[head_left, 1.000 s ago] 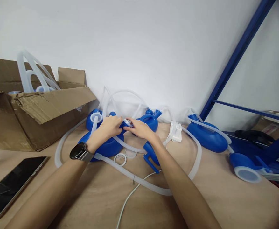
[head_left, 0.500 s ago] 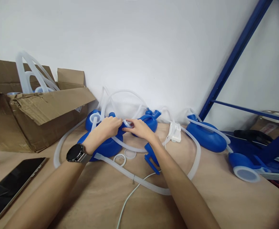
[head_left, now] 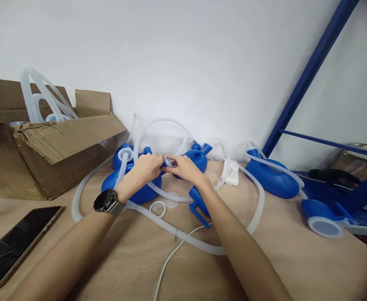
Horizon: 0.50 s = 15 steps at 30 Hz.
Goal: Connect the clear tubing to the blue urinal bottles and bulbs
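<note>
Several blue plastic bottles with clear hoses are on the table. My left hand (head_left: 151, 165), a watch on its wrist, is closed at the neck of the front blue bottle (head_left: 144, 193); its fingertips are hidden. From the right, my right hand (head_left: 183, 168) pinches a whitish translucent part (head_left: 169, 162) at that bottle's mouth, between thumb and fingers. The hands nearly touch. Below them a clear hose (head_left: 177, 233) curves over the table, beside a white ring (head_left: 157, 209) and a translucent disc (head_left: 171, 200). A loose blue spout-like piece (head_left: 198, 200) lies by my right forearm.
An open cardboard box (head_left: 54, 163) with hoses stands at left, a phone (head_left: 16, 244) before it. A white power adapter (head_left: 232, 173) and another blue bottle (head_left: 271, 179) are at right. A blue funnel-like piece (head_left: 319, 217) lies near the blue rack (head_left: 305, 83). The wall (head_left: 183, 62) closes the back.
My left wrist and watch have shifted slightly right and turned a little. Both hands stay at the bottle's mouth, and the right hand keeps its pinch.
</note>
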Motion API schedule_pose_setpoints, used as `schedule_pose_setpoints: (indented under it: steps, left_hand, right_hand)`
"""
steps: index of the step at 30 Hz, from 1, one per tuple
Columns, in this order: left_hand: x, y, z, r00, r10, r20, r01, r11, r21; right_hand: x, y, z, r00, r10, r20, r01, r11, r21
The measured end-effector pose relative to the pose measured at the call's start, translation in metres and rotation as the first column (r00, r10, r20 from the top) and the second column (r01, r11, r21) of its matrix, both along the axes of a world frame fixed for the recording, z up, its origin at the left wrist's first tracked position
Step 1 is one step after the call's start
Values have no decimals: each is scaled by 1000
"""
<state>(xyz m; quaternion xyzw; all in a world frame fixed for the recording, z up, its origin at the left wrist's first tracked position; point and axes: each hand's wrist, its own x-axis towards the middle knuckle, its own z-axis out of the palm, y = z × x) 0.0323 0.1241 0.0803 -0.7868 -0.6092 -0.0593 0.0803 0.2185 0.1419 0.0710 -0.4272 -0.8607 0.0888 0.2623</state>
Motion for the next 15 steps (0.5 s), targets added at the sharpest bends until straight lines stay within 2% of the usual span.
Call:
schedule_pose_setpoints:
  steps: [9, 15]
  left_hand:
    - [-7, 4, 0, 1000, -19, 8, 19, 1000, -11]
    - [-19, -2, 20, 998, -65, 8, 65, 996, -68]
  right_hand:
    - [-2, 1, -1, 999, 3, -40, -3, 1000, -3]
    - [-3, 2, -1, 998, 21, -59, -23, 999, -39]
